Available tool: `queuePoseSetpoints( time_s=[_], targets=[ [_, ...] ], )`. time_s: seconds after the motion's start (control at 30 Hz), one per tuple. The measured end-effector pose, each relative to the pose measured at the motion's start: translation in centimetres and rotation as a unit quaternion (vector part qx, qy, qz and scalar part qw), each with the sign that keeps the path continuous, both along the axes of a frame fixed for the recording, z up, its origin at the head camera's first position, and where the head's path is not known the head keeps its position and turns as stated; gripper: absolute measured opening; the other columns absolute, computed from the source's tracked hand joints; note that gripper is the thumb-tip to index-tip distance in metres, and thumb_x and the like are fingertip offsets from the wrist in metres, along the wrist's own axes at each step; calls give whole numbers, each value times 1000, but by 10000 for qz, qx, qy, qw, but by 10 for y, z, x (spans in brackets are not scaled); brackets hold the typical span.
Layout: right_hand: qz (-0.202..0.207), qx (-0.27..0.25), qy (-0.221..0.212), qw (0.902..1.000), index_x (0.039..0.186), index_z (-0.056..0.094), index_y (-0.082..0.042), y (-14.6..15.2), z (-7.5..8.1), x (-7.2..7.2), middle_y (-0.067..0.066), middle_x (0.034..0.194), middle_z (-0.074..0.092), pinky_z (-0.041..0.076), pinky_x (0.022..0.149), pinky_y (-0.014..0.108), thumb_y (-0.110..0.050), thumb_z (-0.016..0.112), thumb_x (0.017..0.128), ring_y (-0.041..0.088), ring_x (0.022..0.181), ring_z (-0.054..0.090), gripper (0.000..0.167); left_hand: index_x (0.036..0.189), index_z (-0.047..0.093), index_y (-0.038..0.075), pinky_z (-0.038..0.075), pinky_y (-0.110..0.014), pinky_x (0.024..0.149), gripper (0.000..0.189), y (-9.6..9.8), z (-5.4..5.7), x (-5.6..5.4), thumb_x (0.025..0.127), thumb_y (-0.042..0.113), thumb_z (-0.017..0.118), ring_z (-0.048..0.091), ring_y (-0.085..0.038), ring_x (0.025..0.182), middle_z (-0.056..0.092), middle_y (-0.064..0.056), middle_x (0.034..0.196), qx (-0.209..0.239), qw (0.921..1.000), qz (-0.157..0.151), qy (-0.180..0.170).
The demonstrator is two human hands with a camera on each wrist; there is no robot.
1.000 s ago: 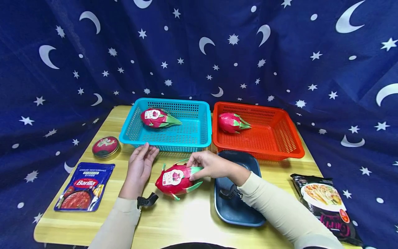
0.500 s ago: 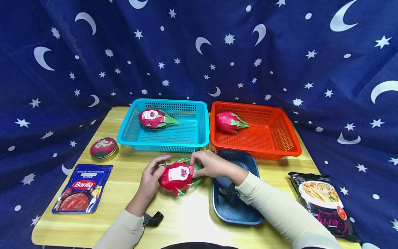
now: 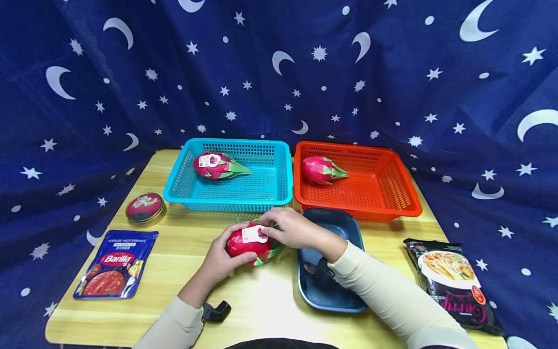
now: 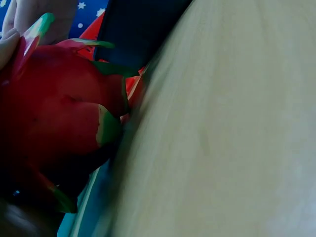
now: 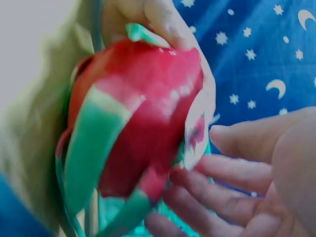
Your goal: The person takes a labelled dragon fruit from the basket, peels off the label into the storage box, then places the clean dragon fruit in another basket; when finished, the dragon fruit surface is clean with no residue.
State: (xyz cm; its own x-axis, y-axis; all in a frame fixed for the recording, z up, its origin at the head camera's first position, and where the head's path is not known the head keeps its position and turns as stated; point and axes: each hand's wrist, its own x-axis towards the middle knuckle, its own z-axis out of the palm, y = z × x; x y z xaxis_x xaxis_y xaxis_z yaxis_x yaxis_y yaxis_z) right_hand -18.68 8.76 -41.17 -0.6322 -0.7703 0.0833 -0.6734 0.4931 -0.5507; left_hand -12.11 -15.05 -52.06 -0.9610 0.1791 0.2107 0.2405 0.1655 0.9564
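A red dragon fruit (image 3: 244,246) with green-tipped leaves is at the front middle of the table, a white label (image 3: 253,234) on its upper side. My left hand (image 3: 220,259) grips its left end, thumb on the near side. At the label's right end is my right hand (image 3: 289,229). In the right wrist view, the right fingers (image 5: 217,197) touch the label's lower edge, with the thumb spread apart from them. Another labelled dragon fruit (image 3: 218,166) lies in the blue basket (image 3: 226,202). One more dragon fruit (image 3: 321,169), no label visible, lies in the red basket (image 3: 370,209).
Right of the held fruit stands a dark blue tray (image 3: 331,291), partly under my right forearm. A Barilla sauce pouch (image 3: 115,264) and a round tin (image 3: 145,207) lie at the left. A black noodle packet (image 3: 453,286) lies at the right edge.
My left hand has moved from the blue basket's front edge to the fruit and taken hold of its left end. My right hand has shifted from the fruit's leafy end to the label.
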Motion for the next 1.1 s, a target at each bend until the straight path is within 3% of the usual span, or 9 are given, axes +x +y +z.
queuePoseSetpoints(
  time_s=[0.13,0.23,0.33,0.4,0.47,0.57,0.67,0.83,1.1],
  targets=[
    [-92,-232,134,9996,103,77,-8,-7,-3,4,-2,96,70,55,82,32,-14,73,101,13,91,65,8,143,61,26,58,-42,91,71,-1,-4,-1,82,17,95,61,-32,120,61,-1,144,-32,9999,-51,84],
    [214,-896,-395,9950,93,73,-12,-4,3,8,-9,86,66,54,71,27,-8,77,97,6,79,62,6,145,60,27,58,-44,92,73,-1,-7,-2,81,16,95,61,-32,121,60,-1,146,0,9998,-102,156],
    [1075,-1579,-1552,9692,96,72,-9,12,19,14,-5,84,67,54,66,28,-3,75,97,11,74,61,7,146,60,27,56,-45,95,75,0,-8,-3,81,14,95,60,-33,124,60,0,147,-21,9997,-96,241],
    [1319,-1789,-2059,9530,100,73,-7,29,29,18,1,85,70,54,64,30,-2,74,98,18,73,62,5,146,60,29,56,-46,94,76,1,-7,-4,80,15,96,59,-33,125,59,0,147,-24,9998,-75,208],
    [917,-1825,-2144,9552,101,74,-7,49,36,22,3,84,71,52,58,29,-3,74,98,24,69,61,5,146,60,32,57,-46,93,77,2,-4,-3,79,19,97,59,-34,125,59,2,147,-46,9999,-42,102],
    [-393,-1454,-1723,9735,98,76,-9,80,34,27,0,79,71,51,55,26,-7,76,98,27,66,63,3,146,60,33,58,-46,91,78,1,-1,-3,79,23,97,58,-35,124,59,0,147,-38,10000,-34,-35],
    [-1257,-933,-1733,9724,94,74,-6,108,19,32,2,76,70,51,52,27,-5,75,98,30,64,65,4,145,60,32,58,-47,91,76,-1,0,-3,79,22,97,58,-37,125,59,-1,146,-46,10000,-8,-73],
    [-1281,-322,-2134,9680,91,71,-2,126,-12,39,3,74,70,55,51,30,2,72,97,27,62,68,6,144,61,32,59,-46,89,75,-4,3,-3,80,20,96,58,-38,124,60,-2,144,-47,10000,49,-72],
    [-1853,293,-1719,9671,84,67,-6,119,-26,44,1,55,62,54,42,33,3,73,93,16,41,61,14,145,60,32,59,-45,90,75,-3,3,-4,80,20,96,57,-37,125,60,-2,144,-44,10000,8,-68]
  ],
)
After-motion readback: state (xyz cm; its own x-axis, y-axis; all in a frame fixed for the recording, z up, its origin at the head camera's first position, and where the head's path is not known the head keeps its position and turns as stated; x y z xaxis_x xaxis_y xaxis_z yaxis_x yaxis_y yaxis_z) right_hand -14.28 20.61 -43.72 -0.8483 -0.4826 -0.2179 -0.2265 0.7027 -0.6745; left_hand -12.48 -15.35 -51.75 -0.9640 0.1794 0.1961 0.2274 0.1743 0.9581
